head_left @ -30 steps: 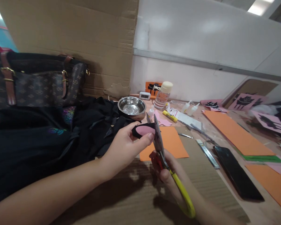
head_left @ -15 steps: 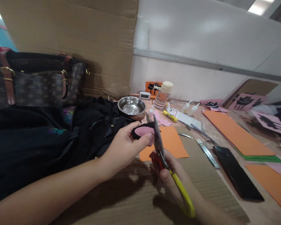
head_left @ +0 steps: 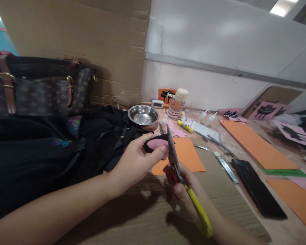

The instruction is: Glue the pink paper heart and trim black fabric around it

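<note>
Pinched between the thumb and fingers of my left hand [head_left: 140, 156] is a small black and pink piece [head_left: 156, 144], which looks like layered paper or felt. My right hand [head_left: 185, 182] grips a pair of scissors [head_left: 173, 153] with yellow and red handles. Their blades point up and away, parted at the tips, and stand at the right end of the piece; part of the piece is hidden behind them. Beneath both hands lies a brown cardboard sheet [head_left: 137, 214], with an orange paper sheet [head_left: 188, 156] on it.
A steel bowl [head_left: 143, 116], a clear bottle [head_left: 177, 102] and a yellow glue tube [head_left: 185, 126] stand or lie at the back. To the right are a black phone [head_left: 258, 189], a cutter knife [head_left: 226, 167] and orange sheets [head_left: 257, 146]. Black cloth [head_left: 28, 160] and a bag [head_left: 40, 90] fill the left.
</note>
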{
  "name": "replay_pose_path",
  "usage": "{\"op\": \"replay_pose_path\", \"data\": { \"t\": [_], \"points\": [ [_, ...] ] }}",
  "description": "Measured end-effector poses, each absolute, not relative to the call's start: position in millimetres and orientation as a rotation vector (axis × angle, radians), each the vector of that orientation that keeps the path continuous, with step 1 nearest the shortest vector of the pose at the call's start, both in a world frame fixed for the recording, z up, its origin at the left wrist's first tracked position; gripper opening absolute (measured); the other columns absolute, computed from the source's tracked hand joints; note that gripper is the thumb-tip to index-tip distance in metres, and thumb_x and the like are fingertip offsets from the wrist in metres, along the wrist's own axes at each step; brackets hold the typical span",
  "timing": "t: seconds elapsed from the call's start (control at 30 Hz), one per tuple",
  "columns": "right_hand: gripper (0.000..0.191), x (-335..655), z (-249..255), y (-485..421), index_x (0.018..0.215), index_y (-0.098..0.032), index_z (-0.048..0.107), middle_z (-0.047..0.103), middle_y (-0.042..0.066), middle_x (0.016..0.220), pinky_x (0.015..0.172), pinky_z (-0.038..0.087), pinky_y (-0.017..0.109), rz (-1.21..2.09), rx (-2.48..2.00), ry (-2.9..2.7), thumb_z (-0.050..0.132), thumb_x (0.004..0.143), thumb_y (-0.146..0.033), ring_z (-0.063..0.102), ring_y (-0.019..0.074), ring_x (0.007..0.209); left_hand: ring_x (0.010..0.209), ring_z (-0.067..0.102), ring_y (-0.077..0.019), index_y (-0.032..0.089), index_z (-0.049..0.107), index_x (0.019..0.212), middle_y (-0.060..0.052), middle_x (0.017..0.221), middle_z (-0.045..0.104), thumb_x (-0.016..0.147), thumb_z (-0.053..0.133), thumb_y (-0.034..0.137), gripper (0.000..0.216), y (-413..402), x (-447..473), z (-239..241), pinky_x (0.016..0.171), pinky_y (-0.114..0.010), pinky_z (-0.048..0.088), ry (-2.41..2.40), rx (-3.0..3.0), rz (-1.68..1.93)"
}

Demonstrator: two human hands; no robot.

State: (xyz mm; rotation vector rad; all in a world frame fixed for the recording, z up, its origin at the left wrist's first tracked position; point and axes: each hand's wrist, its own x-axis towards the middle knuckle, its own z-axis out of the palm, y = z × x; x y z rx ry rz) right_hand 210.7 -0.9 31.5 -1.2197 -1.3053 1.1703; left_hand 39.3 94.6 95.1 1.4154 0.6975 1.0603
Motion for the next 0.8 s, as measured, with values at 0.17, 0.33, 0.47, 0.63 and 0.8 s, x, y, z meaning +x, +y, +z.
{"op": "replay_pose_path", "data": {
  "t": [0.17,0.33,0.47,0.63,0.8],
  "points": [
    [0.06,208.9,32.3,-2.1,0.109,-0.026,0.068,0.051,-0.001,0.082,0.062,0.039,0.028,1.168,-1.235,-1.304,0.069,0.08,-0.079,0.043,0.0156,0.069,0.071,0.061,-0.0086,0.018,0.068,0.08,0.005,0.075,0.068,0.085,0.073,0.022,0.008,93.4,39.9,94.3,0.067,-0.015,0.05,0.698,1.414,1.067],
    [0.062,208.6,33.7,-2.1,0.106,-0.025,0.07,0.049,-0.001,0.079,0.06,0.038,0.028,1.158,-1.244,-1.296,0.07,0.077,-0.08,0.041,0.0157,0.067,0.072,0.062,-0.0094,0.018,0.067,0.079,0.004,0.076,0.069,0.086,0.074,0.023,0.01,92.4,39.3,94.5,0.068,-0.016,0.051,0.7,1.415,1.079],
    [0.059,208.9,35.4,-2.6,0.107,-0.027,0.07,0.051,0.0,0.079,0.062,0.042,0.029,1.13,-1.257,-1.318,0.07,0.079,-0.079,0.045,0.0174,0.069,0.072,0.062,-0.0089,0.018,0.067,0.079,0.004,0.077,0.069,0.087,0.073,0.023,0.01,92.7,38.2,93.7,0.069,-0.016,0.051,0.697,1.419,1.075],
    [0.059,209.0,34.5,-1.9,0.107,-0.027,0.071,0.053,0.0,0.079,0.063,0.045,0.029,1.12,-1.256,-1.3,0.07,0.079,-0.078,0.048,0.0181,0.07,0.074,0.063,-0.0099,0.018,0.067,0.081,0.003,0.078,0.07,0.088,0.073,0.024,0.011,94.0,38.0,91.6,0.07,-0.017,0.051,0.702,1.414,1.07],
    [0.059,210.9,37.5,-1.9,0.106,-0.026,0.071,0.054,0.0,0.079,0.062,0.043,0.028,1.106,-1.273,-1.345,0.07,0.08,-0.078,0.046,0.017,0.069,0.077,0.066,-0.0108,0.019,0.068,0.085,0.003,0.082,0.072,0.088,0.074,0.026,0.01,94.1,38.3,91.3,0.073,-0.018,0.053,0.692,1.391,1.063]
  ]
}}
